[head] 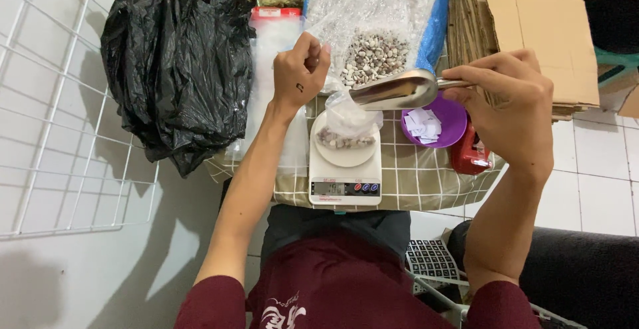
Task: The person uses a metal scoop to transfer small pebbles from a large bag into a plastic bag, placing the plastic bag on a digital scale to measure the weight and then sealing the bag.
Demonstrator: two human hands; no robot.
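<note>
Over the checked-cloth bench | left hand pinches small clear plastic bag of pale seeds on white round-plate scale | right hand, at 3 o'clock, grips shiny metal scoop | crinkled black bag at 9 o'clock

right hand tips a metal scoop over a small bag on the scale, left hand pinching it.

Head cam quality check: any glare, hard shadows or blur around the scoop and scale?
Head view: bright glare along the metal scoop in the right hand; the left hand and its arm throw a soft shadow on the floor at lower left; the scale display is too small to read; wire rack lines bow slightly near the edge.
</note>
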